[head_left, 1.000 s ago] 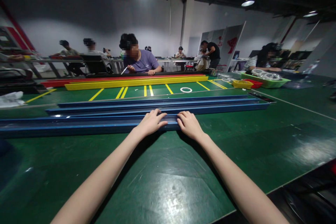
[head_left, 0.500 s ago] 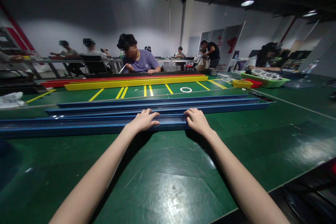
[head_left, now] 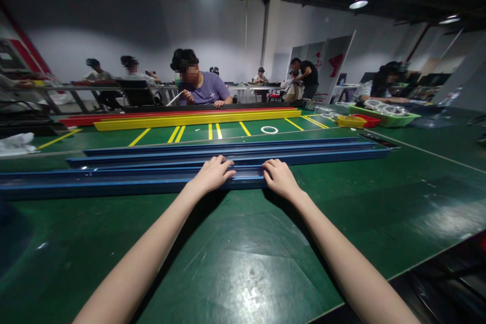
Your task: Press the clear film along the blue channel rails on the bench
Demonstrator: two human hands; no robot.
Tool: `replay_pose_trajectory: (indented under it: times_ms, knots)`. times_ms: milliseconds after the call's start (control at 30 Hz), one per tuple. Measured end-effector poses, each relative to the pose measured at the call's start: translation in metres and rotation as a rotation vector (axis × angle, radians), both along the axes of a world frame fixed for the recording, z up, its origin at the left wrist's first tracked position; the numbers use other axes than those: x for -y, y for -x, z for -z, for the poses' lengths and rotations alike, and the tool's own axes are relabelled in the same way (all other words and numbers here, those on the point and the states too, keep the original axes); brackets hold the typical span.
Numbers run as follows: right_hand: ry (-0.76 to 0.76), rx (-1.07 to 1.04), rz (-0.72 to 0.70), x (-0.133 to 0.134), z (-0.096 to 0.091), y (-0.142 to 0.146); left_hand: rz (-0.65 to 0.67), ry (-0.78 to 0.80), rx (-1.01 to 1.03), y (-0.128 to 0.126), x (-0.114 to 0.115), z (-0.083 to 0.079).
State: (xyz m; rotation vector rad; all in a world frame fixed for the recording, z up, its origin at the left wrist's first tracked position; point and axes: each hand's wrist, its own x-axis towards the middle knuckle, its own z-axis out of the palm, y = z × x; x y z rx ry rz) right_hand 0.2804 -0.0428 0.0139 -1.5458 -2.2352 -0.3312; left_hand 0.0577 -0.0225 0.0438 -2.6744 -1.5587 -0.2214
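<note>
A long blue channel (head_left: 114, 180) with raised edges lies across the green table, its open side up. Near its right part my left hand (head_left: 213, 173) grips it, fingers over the far edge and thumb at the near edge. My right hand (head_left: 279, 176) is wrapped over the channel's right end, fingers curled on the far side and thumb close to the near wall. Between the two hands a short stretch of the channel shows. Just behind it lie more blue channels (head_left: 322, 155), roughly parallel. My palms hide the channel beneath them.
Yellow (head_left: 197, 120), red and black strips lie farther back, before a person in a purple shirt (head_left: 212, 88) holding a thin white stick. A white ring (head_left: 269, 130) rests on the green table (head_left: 243, 253). Coloured trays (head_left: 383, 116) stand at right, a dark phone-like slab (head_left: 379, 140) nearer.
My left hand has shifted slightly right and my right hand slightly left, so the gap between them is narrower. The person opposite has lowered the white stick's tip.
</note>
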Motion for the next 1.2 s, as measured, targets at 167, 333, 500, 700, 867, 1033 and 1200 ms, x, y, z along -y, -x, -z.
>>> replay_pose_trajectory:
  times_ms: [167,333,500,700,867,1033,1200]
  knots:
    - [-0.042,0.032,0.002,0.005,0.001,0.012,0.085,-0.052,0.005,-0.014,0.007,0.011]
    - [-0.037,0.021,-0.006,0.005,0.001,0.013,0.049,-0.007,-0.009,-0.009,0.004,0.012]
    - [-0.026,-0.012,0.015,0.004,-0.004,0.006,0.027,0.053,-0.019,-0.005,0.004,0.007]
    - [0.002,-0.045,0.068,0.002,-0.007,-0.002,0.000,0.101,-0.037,0.000,0.003,0.001]
    - [0.005,-0.073,0.087,0.000,-0.009,-0.008,-0.032,0.151,-0.060,0.007,0.001,-0.002]
    - [-0.030,-0.129,0.141,-0.002,-0.010,-0.015,-0.082,0.226,-0.090,0.017,-0.003,-0.006]
    - [-0.023,-0.140,0.157,-0.003,-0.008,-0.018,-0.115,0.280,-0.130,0.024,-0.003,-0.014]
